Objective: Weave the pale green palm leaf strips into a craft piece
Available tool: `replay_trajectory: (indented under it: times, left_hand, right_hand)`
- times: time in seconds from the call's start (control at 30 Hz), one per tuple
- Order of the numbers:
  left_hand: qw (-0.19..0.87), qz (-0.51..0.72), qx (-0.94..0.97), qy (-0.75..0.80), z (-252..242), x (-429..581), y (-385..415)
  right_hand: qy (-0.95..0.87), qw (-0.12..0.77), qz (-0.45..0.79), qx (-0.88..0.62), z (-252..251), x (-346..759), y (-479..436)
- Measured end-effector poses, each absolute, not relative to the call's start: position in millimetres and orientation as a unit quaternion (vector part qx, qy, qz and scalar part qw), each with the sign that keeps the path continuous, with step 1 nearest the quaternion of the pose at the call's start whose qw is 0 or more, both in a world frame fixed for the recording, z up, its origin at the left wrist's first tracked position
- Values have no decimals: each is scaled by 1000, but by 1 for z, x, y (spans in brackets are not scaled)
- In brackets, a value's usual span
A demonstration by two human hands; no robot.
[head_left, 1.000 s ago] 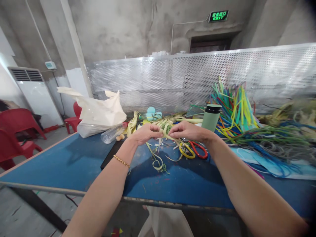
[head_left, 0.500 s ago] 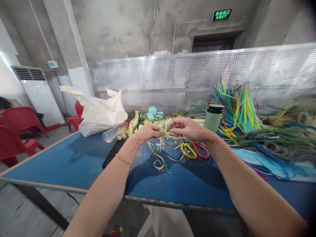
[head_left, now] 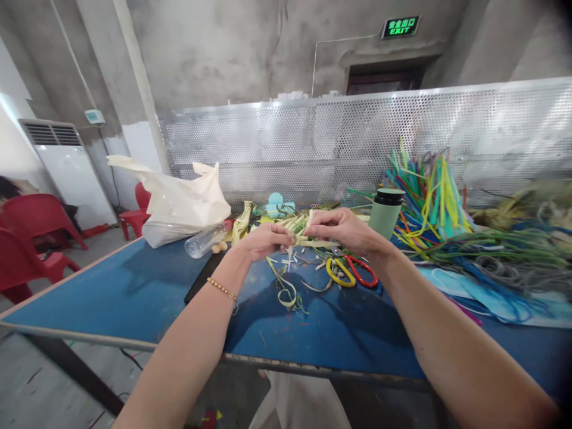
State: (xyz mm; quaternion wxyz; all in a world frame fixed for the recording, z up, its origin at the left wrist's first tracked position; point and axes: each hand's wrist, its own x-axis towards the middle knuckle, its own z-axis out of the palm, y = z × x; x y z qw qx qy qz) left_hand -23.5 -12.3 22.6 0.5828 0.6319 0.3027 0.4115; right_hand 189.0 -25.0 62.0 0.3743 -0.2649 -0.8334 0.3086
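- Left hand [head_left: 269, 239] pinches the strips [head_left: 318, 243] at the frame's centre; right hand [head_left: 343, 230] pinches one end of them.
- The strips lie between both hands, equally near; one's long axis runs sideways, below the right hand.
- Sign [head_left: 401, 27], upper right, reads "EXIT" below Chinese characters.

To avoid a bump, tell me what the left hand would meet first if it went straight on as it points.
Beyond the pale plant strip at its fingertips, the left hand would probably meet the right hand first, though depth is unclear.
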Motion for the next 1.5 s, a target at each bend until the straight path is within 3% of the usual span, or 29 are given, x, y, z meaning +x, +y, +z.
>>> replay_trajectory:
  times: [0.2, 0.4, 0.7, 1.0, 1.5]
  left_hand:
    - [591, 409, 621, 312, 21, -24, -13]
    - [613, 414, 608, 286, 23, -24, -14]
    - [618, 425, 593, 294, 23, -25, -12]
    - [625, 425, 588, 289, 23, -24, -12]
    - [626, 406, 599, 290, 21, -24, -11]
  right_hand:
    - [-790, 411, 353, -286, 54, 178, -27]
    - [-775, 454, 305, -316, 58, 175, -29]
    - [-836, 357, 264, -322, 70, 188, -33]
    - [-841, 402, 169, -320, 57, 180, -19]
    - [-868, 382, 117, -295, 50, 177, -10]
